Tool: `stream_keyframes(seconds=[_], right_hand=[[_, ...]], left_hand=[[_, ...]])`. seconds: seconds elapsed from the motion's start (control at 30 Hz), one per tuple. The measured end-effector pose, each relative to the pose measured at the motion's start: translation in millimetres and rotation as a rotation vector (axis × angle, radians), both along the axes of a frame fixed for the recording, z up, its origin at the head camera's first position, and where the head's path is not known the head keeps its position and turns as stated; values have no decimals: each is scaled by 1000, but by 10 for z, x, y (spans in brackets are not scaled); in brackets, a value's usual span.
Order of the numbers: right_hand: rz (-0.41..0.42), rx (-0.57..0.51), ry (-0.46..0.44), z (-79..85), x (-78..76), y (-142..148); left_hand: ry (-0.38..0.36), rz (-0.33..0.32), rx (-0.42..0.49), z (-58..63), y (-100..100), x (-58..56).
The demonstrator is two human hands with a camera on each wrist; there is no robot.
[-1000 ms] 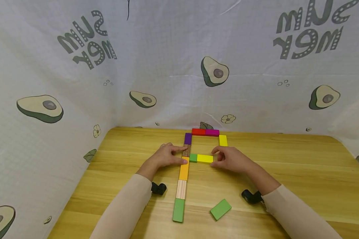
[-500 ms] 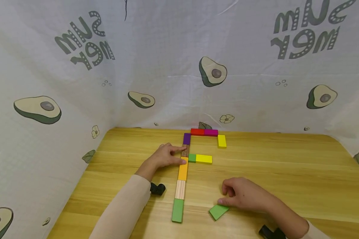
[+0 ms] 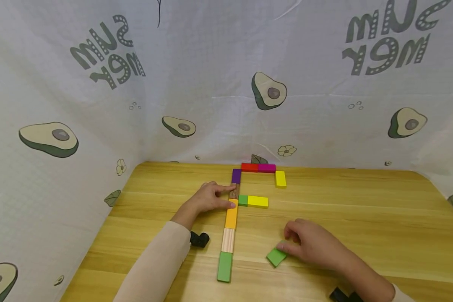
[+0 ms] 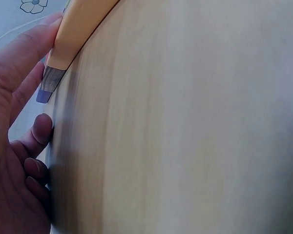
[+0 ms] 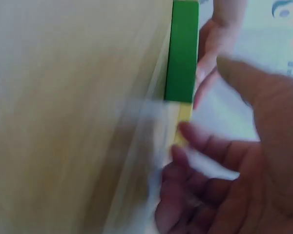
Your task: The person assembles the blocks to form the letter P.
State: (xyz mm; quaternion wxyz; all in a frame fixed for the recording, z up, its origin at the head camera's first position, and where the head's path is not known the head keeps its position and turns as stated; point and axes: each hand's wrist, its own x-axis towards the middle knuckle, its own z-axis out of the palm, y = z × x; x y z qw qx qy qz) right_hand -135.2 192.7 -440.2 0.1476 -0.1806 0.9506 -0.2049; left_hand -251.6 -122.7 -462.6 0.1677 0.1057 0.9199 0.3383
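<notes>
My left hand [image 3: 207,197] rests on the column of flat blocks, index fingertip on a brown block [image 3: 234,191], thumb on an orange block [image 3: 231,216]. The left wrist view shows the orange block [image 4: 80,29] beside its thumb. My right hand [image 3: 313,245] is at a loose green block [image 3: 275,257]; its thumb overlaps the block's far end, and its other fingers curl beyond. In the blurred right wrist view, the green block [image 5: 183,51] stands near the thumb and fingertips of my right hand [image 5: 244,161].
A purple block [image 3: 236,176] tops the column; a red block [image 3: 249,167], a magenta block [image 3: 266,168] and a yellow block [image 3: 281,179] follow. A green piece [image 3: 243,200] and another yellow block [image 3: 258,202] branch right. Striped wood [image 3: 228,240] and green [image 3: 224,267] blocks end the column.
My right hand has left the yellow block of the branch and come down to the loose green block, which has shifted slightly away from the front edge. My left hand stays in place.
</notes>
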Motion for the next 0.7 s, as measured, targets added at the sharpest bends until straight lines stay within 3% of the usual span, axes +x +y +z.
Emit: stream_keyframes(seconds=[0.17, 0.33, 0.53, 0.7], right_hand=[[-51, 161, -53, 22, 149, -83], [-70, 184, 12, 7, 185, -125], [-73, 164, 69, 11, 25, -62], [-86, 45, 139, 25, -268, 71]], left_hand=[[1, -4, 0, 5, 4, 0], [-12, 2, 10, 21, 4, 4], [-20, 9, -1, 23, 8, 1], [-16, 8, -6, 17, 6, 0]])
